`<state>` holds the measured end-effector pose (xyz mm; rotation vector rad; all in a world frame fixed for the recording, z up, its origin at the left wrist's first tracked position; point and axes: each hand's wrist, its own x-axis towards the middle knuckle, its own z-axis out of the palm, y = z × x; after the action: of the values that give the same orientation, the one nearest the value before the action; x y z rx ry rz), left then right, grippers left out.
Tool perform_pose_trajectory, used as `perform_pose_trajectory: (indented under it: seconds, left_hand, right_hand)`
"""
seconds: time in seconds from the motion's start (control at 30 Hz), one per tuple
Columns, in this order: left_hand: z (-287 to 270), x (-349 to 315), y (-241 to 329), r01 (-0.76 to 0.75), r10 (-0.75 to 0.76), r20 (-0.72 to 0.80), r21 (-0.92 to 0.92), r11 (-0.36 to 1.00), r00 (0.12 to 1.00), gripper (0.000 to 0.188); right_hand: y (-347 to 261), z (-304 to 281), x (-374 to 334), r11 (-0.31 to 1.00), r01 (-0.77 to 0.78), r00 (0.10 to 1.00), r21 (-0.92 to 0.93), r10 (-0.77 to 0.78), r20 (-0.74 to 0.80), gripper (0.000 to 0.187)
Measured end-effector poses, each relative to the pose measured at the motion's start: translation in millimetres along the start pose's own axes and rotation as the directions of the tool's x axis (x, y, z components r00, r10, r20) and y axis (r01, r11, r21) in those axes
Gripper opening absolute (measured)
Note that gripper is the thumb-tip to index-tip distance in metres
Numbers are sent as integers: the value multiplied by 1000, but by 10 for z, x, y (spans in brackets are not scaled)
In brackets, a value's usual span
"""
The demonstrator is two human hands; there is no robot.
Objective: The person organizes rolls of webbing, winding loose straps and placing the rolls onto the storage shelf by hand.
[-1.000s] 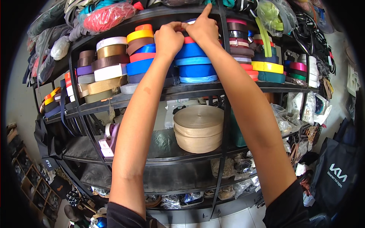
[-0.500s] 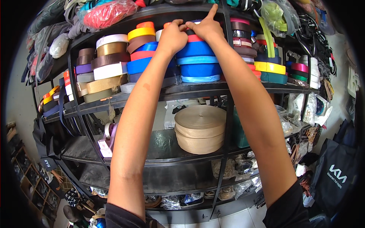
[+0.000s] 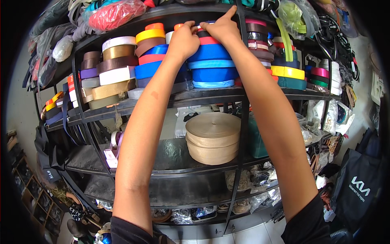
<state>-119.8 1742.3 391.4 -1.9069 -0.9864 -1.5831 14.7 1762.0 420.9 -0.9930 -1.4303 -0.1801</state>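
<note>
My left hand (image 3: 185, 40) reaches up to the upper shelf with its fingers bent over at the top of the stacked rolls. Whatever those fingers hold is hidden. Beside it, my right hand (image 3: 224, 29) has its index finger stretched upward and its thumb out toward the left hand; its other fingers are out of sight. A small white piece shows between the right thumb and the left fingers. Just below both hands stands a stack of webbing rolls, with a red roll (image 3: 209, 40) above a wide blue roll (image 3: 210, 52) and a light-blue roll (image 3: 212, 64).
More rolls flank the stack, among them a white roll (image 3: 117, 75) and a yellow roll (image 3: 288, 72). Two large beige webbing rolls (image 3: 213, 140) sit on the shelf below. Black uprights and shelf edges frame everything. A black bag (image 3: 357, 183) hangs at right; another person's arm (image 3: 73, 198) shows lower left.
The right thumb and the left fingers have parted slightly, showing a white piece between them. My right hand has shifted slightly right. At lower left, the other person's arm has moved.
</note>
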Motion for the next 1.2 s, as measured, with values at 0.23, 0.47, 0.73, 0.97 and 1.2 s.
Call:
perform_pose_trajectory:
  seconds: [0.23,0.47,0.73,0.97,1.2]
  left_hand:
    - [-57,-9,-84,14,-13,-10,18,1000,1000,49]
    - [-34,-9,-116,6,-6,4,-40,999,1000,48]
    - [-200,-114,-194,4,-3,7,-157,988,1000,48]
    - [-682,-992,338,-12,29,44,-338,941,999,40]
    - [-1366,-2436,695,298,-225,267,-277,913,937,37]
  right_hand:
    - [-115,-67,-125,984,-115,990,135,102,99,115]
    - [86,12,25,997,9,997,74,-3,-75,121]
    - [213,-131,-70,977,73,982,198,-35,-188,98]
    - [625,-817,-978,754,244,964,610,-120,-238,60]
    - [863,-729,-2701,572,-258,893,779,-166,418,36]
